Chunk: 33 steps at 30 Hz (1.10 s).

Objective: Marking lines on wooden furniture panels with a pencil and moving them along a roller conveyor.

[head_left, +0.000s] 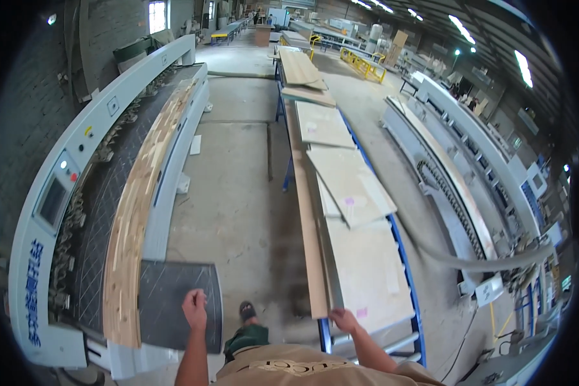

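Note:
My right hand (346, 320) is at the near end of a long, narrow brown board (310, 257), its curled fingers closed on the board's right corner. That board lies lengthwise along the left side of a stack of pale wooden panels (367, 270). My left hand (196, 310) hangs with its fingers curled in and nothing visible in it. Below it is a dark grey panel (174, 289) at the side of a long machine. A long butcher-block-style wooden board (145, 186) lies on the machine's bed.
The white machine frame (42, 212), with a screen and buttons, curves along the left. A blue roller conveyor (405, 270) carries the panels, some lying askew, and more boards (299, 67) at its far end. Another long machine (444, 167) and a thick grey hose (457, 262) are on the right.

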Each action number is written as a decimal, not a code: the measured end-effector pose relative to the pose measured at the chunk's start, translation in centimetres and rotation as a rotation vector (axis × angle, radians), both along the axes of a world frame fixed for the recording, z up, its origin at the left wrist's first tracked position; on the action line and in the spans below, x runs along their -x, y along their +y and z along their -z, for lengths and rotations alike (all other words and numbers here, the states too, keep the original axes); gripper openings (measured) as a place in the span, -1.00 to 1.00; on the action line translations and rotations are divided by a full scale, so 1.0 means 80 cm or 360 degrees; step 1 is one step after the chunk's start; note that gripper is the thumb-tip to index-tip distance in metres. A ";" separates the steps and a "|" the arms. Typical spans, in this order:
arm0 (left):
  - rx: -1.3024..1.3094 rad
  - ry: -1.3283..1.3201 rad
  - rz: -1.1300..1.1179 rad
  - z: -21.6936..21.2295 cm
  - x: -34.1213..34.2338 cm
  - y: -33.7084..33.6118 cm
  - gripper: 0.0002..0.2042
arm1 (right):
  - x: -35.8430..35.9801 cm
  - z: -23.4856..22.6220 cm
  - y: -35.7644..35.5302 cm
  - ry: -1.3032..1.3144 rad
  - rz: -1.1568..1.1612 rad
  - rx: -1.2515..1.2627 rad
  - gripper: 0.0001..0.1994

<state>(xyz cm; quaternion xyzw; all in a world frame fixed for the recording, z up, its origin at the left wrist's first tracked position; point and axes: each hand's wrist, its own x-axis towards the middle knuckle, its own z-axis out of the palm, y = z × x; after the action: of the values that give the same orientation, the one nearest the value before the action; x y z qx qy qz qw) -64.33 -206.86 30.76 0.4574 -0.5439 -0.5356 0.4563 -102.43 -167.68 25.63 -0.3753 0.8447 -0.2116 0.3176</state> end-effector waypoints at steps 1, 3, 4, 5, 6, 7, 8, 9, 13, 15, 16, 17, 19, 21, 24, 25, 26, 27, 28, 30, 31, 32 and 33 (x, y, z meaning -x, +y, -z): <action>0.0014 0.0059 0.0040 -0.013 0.037 -0.061 -0.84 | 0.016 0.021 0.004 -0.0104 -0.0032 -0.0052 -0.62; 0.0037 0.0076 0.0159 -0.018 0.125 -0.172 -0.84 | 0.051 0.061 0.018 -0.0358 0.0460 -0.0195 -0.74; 0.0078 -0.0004 0.0235 -0.017 0.135 -0.217 -0.84 | 0.048 0.028 -0.012 -0.0471 0.0583 -0.0200 -0.74; 0.0050 0.0054 0.0334 -0.030 0.177 -0.255 -0.83 | 0.057 0.011 -0.014 -0.0341 0.0705 -0.0149 -0.74; 0.0019 0.0108 0.0432 -0.042 0.219 -0.288 -0.82 | 0.058 0.001 -0.026 -0.0564 0.1109 0.0071 -0.74; 0.0018 0.0088 0.0470 -0.044 0.257 -0.318 -0.82 | 0.061 -0.014 -0.041 -0.0636 0.1311 0.0147 -0.72; 0.0008 -0.0006 0.0576 -0.040 0.297 -0.354 -0.82 | 0.067 -0.021 -0.067 -0.0657 0.1321 0.0158 -0.72; -0.0003 -0.0098 0.0690 -0.034 0.338 -0.389 -0.81 | 0.073 -0.022 -0.089 -0.0723 0.1541 0.0163 -0.73; -0.0151 -0.0292 0.0982 -0.003 0.462 -0.495 -0.78 | 0.166 0.006 -0.233 -0.0728 0.1498 0.0075 -0.70; -0.0127 -0.0854 0.0998 0.032 0.491 -0.543 -0.73 | 0.262 0.021 -0.347 -0.0457 0.1089 0.0132 -0.65; -0.0067 -0.1093 0.0977 0.076 0.479 -0.577 -0.65 | 0.315 0.025 -0.415 -0.0278 0.0826 0.0187 -0.62; -0.0256 -0.1303 0.1190 0.086 0.495 -0.600 -0.58 | 0.376 0.033 -0.477 -0.0192 0.0887 0.0162 -0.62; -0.0190 -0.1445 0.1002 0.124 0.480 -0.637 -0.60 | 0.470 0.019 -0.618 -0.0258 0.0872 0.0240 -0.62; -0.0268 -0.1528 0.0923 0.098 0.497 -0.677 -0.66 | 0.573 -0.040 -0.767 -0.0177 0.0649 0.0350 -0.61; -0.0701 -0.1017 0.0588 0.079 0.514 -0.740 -0.65 | 0.678 -0.118 -0.966 -0.0111 0.0351 0.0502 -0.63; -0.0770 -0.0964 0.0422 0.092 0.508 -0.769 -0.69 | 0.706 -0.140 -1.033 -0.0191 0.0286 0.0617 -0.65; -0.0837 -0.0905 0.0265 0.103 0.521 -0.803 -0.73 | 0.733 -0.144 -1.092 -0.0182 0.0258 0.0620 -0.65; -0.0839 -0.0891 0.0269 0.103 0.547 -0.840 -0.73 | 0.759 -0.140 -1.147 -0.0170 0.0170 0.0658 -0.67; -0.0935 -0.0873 0.0231 0.100 0.566 -0.873 -0.74 | 0.787 -0.136 -1.196 -0.0159 0.0090 0.0695 -0.70; -0.1024 -0.0868 0.0164 0.102 0.608 -0.955 -0.75 | 0.826 -0.124 -1.286 -0.0163 0.0034 0.0635 -0.69; -0.0984 -0.0858 0.0174 0.107 0.638 -1.004 -0.75 | 0.843 -0.114 -1.317 -0.0180 0.0069 0.0579 -0.68; -0.0937 -0.0859 0.0192 0.106 0.661 -1.064 -0.75 | 0.854 -0.098 -1.346 -0.0203 0.0116 0.0527 -0.68; -0.0917 -0.0871 0.0206 0.106 0.688 -1.131 -0.75 | 0.869 -0.054 -1.363 -0.0182 0.0152 0.0542 -0.68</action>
<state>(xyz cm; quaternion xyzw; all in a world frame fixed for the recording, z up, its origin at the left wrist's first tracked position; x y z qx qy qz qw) -119.38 -297.34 22.25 0.6571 -0.5006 -0.5521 0.1131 -171.94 -276.68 29.96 -0.3706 0.7941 -0.3874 0.2865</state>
